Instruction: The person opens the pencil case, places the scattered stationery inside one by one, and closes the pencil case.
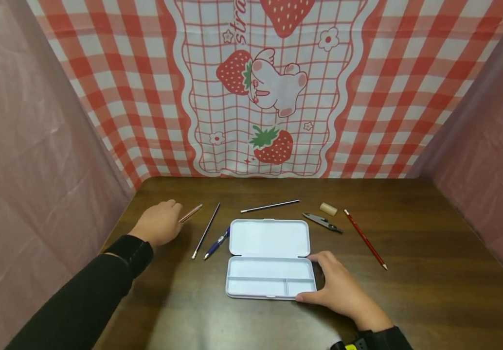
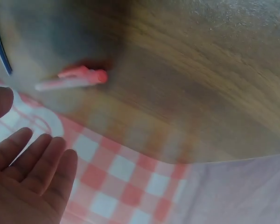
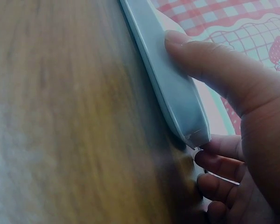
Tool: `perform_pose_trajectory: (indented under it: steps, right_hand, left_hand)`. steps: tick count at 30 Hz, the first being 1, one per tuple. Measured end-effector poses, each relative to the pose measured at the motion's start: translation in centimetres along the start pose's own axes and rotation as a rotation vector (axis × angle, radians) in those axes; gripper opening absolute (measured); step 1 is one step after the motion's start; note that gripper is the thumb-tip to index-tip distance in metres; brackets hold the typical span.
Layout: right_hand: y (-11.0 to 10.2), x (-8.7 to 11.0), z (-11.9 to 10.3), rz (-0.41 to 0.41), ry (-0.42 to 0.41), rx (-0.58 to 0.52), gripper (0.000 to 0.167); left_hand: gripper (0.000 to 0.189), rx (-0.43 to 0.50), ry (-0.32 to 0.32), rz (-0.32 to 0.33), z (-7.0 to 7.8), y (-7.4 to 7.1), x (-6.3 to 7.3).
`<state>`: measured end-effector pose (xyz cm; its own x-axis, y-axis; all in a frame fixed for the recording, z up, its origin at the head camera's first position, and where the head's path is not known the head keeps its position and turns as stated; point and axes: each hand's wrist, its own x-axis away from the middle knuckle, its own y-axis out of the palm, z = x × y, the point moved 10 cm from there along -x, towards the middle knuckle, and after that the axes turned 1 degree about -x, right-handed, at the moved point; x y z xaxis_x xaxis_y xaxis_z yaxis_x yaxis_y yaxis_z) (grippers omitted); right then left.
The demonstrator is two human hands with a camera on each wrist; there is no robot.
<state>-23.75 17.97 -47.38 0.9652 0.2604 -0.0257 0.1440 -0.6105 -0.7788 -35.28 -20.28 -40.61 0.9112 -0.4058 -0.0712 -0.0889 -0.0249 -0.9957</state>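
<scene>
White case point(image 1: 256, 288) is set open on the table point(image 1: 190, 316), lid back, its R end gripped btwn thumb & fingers of the R hand point(image 1: 339, 287). L hand point(image 1: 158, 223) is held just beside the pink pen point(image 1: 191, 213), thumb & fingers wide apart, pen seen clear of them in L wrist view. Blue pen point(image 1: 217, 244) is seen L of case, compass point(image 1: 323, 222) & red pencil point(image 1: 365, 239) R.

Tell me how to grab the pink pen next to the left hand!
Probably best to pinch the pink pen around its middle, coming down from above on its left, where the left hand is. It's thin and lies flat on the table, so squeeze across it, not along it.
</scene>
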Motion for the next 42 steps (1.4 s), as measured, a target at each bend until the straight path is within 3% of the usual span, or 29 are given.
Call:
perform_pose_trajectory:
  steps: [6, 11, 17, 23, 30, 42]
  right_hand:
    - [0.0, 0.0, -0.1, 0.001, -0.007, 0.001, 0.093]
    - [0.0, 0.0, 0.1, 0.005, 0.001, 0.001, 0.094]
    - [0.1, 0.1, 0.2, 0.003, 0.003, -0.011, 0.093]
    - [0.0, 0.1, 0.2, 0.009, 0.001, -0.011, 0.094]
    - [-0.1, 0.0, 0.1, 0.017, -0.012, -0.004, 0.095]
    - [-0.2, 0.0, 0.2, 0.013, -0.011, -0.005, 0.095]
  left_hand:
    - [0.049, 0.124, -0.128, 0.003, -3.0, 0.3, -0.7]
    - [0.049, 0.219, -0.19, -0.05, -4.0, 2.0, -1.5]
    - [0.034, 0.286, -0.204, -0.138, -3.5, 3.9, -2.0]
    - [0.012, 0.291, -0.202, -0.161, -3.1, 4.6, -2.2]
    - [0.017, 0.322, -0.21, -0.206, -2.5, 5.1, -2.0]
    - [0.014, 0.329, -0.214, -0.223, -1.9, 5.1, -1.9]
